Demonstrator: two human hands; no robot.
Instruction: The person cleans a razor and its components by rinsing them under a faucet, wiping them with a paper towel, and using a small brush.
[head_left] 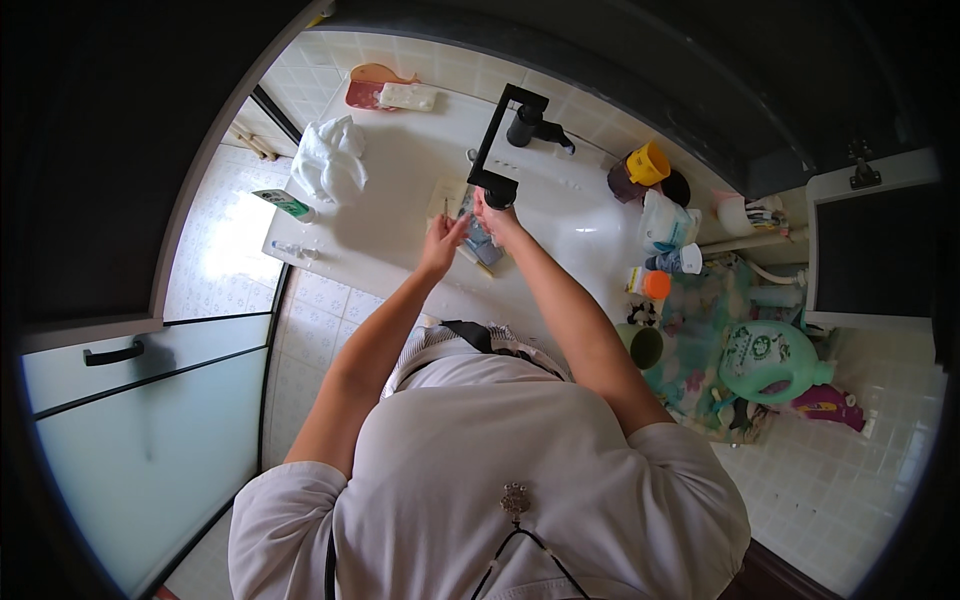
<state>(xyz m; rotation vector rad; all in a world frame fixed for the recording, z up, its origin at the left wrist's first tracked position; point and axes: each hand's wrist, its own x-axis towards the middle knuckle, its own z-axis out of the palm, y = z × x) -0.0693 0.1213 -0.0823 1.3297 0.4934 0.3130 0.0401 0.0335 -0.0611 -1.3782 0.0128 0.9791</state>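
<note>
My left hand (441, 246) reaches over the white washbasin with its fingers extended toward my right hand; I see nothing held in it. My right hand (496, 222) lies just beside it, under the end of the black faucet (498, 188), whose spout hides most of its fingers. Below and between the hands is a flat grey-blue item (484, 245), its kind not clear. A pale beige flat piece (446, 196) lies against it, partly covered by my left hand.
On the left of the white counter (400, 150) are a crumpled white towel (330, 160), a green-and-white tube (285, 205) and a clear small bottle (295, 250). A soap bar (407, 97) rests at the back. Cups, bottles and a green jug (775, 362) crowd the right.
</note>
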